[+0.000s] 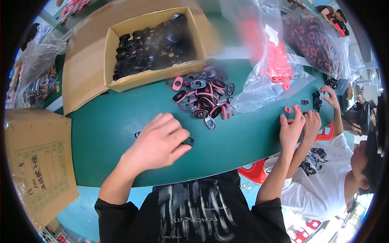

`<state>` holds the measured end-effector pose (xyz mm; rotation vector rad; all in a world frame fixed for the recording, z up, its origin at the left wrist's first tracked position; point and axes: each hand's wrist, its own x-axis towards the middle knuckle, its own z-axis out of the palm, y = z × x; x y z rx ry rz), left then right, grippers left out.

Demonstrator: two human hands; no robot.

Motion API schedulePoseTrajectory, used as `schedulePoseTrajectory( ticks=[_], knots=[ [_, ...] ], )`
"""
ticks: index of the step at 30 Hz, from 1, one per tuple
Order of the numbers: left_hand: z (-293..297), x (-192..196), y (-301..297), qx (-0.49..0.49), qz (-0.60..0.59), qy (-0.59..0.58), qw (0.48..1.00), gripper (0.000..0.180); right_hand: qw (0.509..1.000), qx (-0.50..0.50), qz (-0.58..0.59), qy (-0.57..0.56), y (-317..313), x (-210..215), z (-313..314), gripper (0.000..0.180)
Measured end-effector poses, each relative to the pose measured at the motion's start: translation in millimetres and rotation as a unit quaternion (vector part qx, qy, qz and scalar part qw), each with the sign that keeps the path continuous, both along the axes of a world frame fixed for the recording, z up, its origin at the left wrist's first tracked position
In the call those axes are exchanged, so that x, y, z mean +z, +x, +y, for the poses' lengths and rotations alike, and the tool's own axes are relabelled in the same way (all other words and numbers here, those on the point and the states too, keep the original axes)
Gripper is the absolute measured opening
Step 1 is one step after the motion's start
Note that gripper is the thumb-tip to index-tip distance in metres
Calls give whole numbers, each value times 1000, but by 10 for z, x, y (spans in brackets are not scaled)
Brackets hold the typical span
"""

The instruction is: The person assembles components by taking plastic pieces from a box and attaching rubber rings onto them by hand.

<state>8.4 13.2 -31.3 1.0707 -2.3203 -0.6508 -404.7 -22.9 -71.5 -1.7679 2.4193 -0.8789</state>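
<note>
My left hand (160, 142) lies palm down on the green table (105, 133), its fingers curled over a small black oval ring (189, 141) that peeks out at the fingertips. Another dark part (137, 133) shows at the hand's far side. My right hand (290, 129) rests at the table's right edge with its fingers stretched out and nothing in it, just below a loose pink ring (287, 109). A pile of black, grey and pink oval rings (202, 97) sits beyond and between both hands.
An open cardboard box of black parts (152, 44) stands behind the pile. Clear bags of pink pieces (275, 60) and dark rings (316, 40) lie at right. A co-worker's hands (313, 121) work beside my right hand. A closed carton (36, 162) sits at left.
</note>
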Motion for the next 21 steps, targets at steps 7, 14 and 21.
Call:
schedulePoseTrajectory(
  ticks=[7, 14, 21],
  knots=[
    [63, -123, -128, -13, -55, 18, 998, 33, 994, 35, -64, 77, 15, 91, -99, 27],
    [54, -135, -95, -46, -59, 40, 996, 33, 998, 45, -18, 35, -105, -3, -296, 30],
    [66, -99, -187, 54, -26, 15, 998, 27, 923, 153, -289, 200, 371, 441, 104, 22]
  ],
)
